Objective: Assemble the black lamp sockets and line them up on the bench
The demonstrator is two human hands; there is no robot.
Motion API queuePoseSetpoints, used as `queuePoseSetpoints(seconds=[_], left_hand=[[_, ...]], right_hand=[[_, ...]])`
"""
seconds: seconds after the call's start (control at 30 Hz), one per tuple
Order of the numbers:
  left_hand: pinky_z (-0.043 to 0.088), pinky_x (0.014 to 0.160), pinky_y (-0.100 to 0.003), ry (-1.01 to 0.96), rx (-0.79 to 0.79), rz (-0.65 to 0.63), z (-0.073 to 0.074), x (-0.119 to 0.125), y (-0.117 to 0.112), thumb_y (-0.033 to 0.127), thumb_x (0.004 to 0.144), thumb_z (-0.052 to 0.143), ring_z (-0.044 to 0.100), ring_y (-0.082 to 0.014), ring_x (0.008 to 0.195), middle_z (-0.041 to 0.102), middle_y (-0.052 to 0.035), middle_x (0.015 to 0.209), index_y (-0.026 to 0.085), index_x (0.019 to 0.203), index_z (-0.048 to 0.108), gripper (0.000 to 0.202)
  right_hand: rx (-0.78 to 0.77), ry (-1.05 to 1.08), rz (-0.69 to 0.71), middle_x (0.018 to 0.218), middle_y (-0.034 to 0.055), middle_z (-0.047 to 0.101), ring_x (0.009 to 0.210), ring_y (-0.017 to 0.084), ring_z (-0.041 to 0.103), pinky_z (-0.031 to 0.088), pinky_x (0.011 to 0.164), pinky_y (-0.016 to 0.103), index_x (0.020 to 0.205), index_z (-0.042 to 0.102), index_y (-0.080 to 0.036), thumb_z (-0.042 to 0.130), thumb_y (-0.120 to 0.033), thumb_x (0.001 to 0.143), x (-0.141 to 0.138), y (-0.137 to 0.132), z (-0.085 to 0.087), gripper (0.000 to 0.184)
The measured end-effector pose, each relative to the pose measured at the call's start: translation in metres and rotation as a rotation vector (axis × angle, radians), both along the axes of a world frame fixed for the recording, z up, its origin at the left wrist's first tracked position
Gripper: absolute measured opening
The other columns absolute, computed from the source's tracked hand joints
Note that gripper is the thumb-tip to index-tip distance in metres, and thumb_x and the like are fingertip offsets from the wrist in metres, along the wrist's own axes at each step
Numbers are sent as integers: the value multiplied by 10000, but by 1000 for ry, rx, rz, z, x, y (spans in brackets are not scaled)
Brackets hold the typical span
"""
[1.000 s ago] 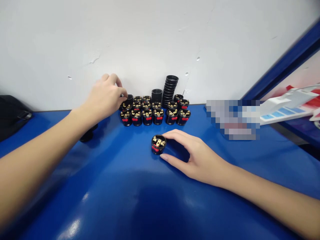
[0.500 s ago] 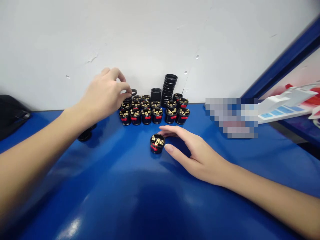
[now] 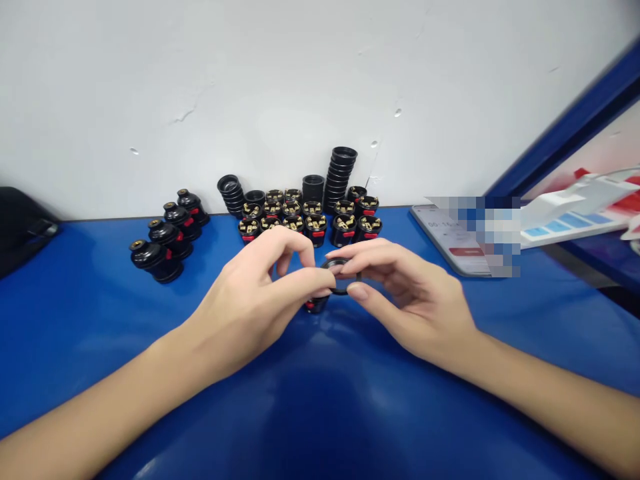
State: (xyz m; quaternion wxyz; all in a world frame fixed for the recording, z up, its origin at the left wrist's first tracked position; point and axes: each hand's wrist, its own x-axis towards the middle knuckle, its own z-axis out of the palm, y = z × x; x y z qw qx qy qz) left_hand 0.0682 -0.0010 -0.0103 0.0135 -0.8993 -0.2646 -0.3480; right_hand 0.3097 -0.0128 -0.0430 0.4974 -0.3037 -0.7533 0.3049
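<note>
A black plastic ring (image 3: 343,291) is held up over the table between my two hands. The thumb and fingers of my left hand (image 3: 245,303) pinch its left side. My right hand (image 3: 420,297) closes round the opposite side, thumb at the lower edge and fingertips at the top. Just below and behind my left fingertips stands a black lamp socket insert with a red tab (image 3: 317,306), mostly hidden by that hand. Beyond the hands, rows of similar socket inserts (image 3: 344,230) with brass contacts face up.
Against the white wall stand stacks of black rings (image 3: 338,180), one leaning stack (image 3: 231,193) at the left. Several assembled black lamp holders (image 3: 159,261) line up at left. A phone (image 3: 445,243) and a white-and-blue object (image 3: 565,223) lie right. A black bag (image 3: 25,230) sits far left.
My left hand has come from the ring stack at the back to the front middle, bringing a ring. My right hand has shifted from beside the socket insert onto the ring.
</note>
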Motion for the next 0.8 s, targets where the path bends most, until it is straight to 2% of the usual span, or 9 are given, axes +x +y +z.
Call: queuePoseSetpoints(seconds=[0.1,0.2,0.27,0.33,0.43,0.5,0.57,0.67,0.8], left_hand=[[525,797,-332,-70,-63,37,-5,-2,0,144,1039,618,580,-187,962,563,-75,1165,293,1300,597,301],[557,791,-349,-117,-250,58,-16,-3,0,313,974,763,597,-197,953,583,-103,1279,293,1509,408,642],[560,734,-325,-115,-401,39,-23,-2,0,345,950,787,611,-169,870,628,-81,1250,293,1527,375,711],[548,678,-301,-109,-494,25,-28,-1,1,316,967,754,613,-147,787,674,-46,1124,277,1464,443,588],[559,671,-303,-145,-541,40,-30,1,1,293,972,727,597,-136,704,678,-20,964,241,1348,547,420],[588,718,-314,-191,-564,41,-30,2,0,283,972,721,613,-131,710,691,-31,991,227,1309,585,367],[608,765,-310,-235,-600,31,-29,3,-1,270,985,698,663,-137,777,712,-50,1084,226,1293,611,323],[615,779,-278,-289,-667,48,-29,4,-1,270,1000,678,717,-153,884,726,-57,1156,224,1278,629,286],[616,754,-221,-428,-757,32,-27,6,1,293,1021,665,720,-124,851,724,-49,1120,204,1213,664,212]], right_hand=[[-1,8,-21,1246,77,747,1154,226,765,672,1001,385,1051,752,-258,795,-223,981,0,-1,3,90],[-25,5,-49,1210,78,764,1072,220,792,687,950,377,1006,760,-250,790,-236,981,0,0,3,42],[-31,-18,-80,1178,73,780,1025,219,798,688,925,376,975,755,-251,787,-267,981,0,2,2,37],[-20,-75,-109,1142,71,794,1012,228,798,682,923,382,939,752,-249,802,-300,967,1,5,1,77],[7,-180,-131,1134,78,802,1028,237,795,675,928,383,914,764,-234,792,-312,968,2,9,-1,99],[-10,-197,-121,1146,82,804,1011,233,805,685,926,381,938,763,-223,772,-312,980,1,9,-2,98],[-57,-174,-86,1131,77,808,981,221,821,699,931,373,1040,743,-217,768,-305,981,0,7,-3,109],[-88,-134,-70,1128,70,804,983,212,832,711,951,360,1238,666,-208,788,-278,955,-3,2,-4,316],[-79,-133,-79,1207,101,767,1041,220,821,716,972,359,1361,632,-183,776,-187,916,-3,0,-4,468]])
